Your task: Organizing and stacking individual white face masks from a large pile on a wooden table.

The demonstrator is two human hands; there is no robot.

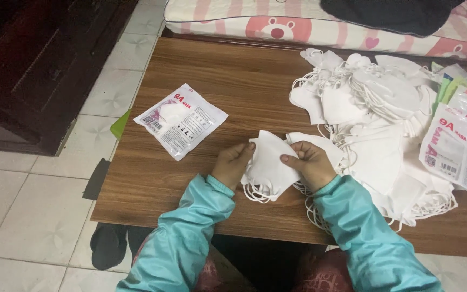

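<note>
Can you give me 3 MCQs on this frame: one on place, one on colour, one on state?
1. Where does the sealed mask packet lie?
A. On the wooden table, to the left of the hands
B. On the tiled floor
C. On top of the mask pile

2. What colour are the person's sleeves?
A. Red
B. Teal
C. Black

3. How is the folded white face mask being handled?
A. Lying untouched on the table
B. Pinched by one hand only
C. Held by both hands, one at each side

Key:
1 A, the packet rests flat on the tabletop, apart from the loose mask pile at the right.
2 B, both jacket sleeves are teal.
3 C, the left hand and right hand each grip one edge of the mask.
</note>
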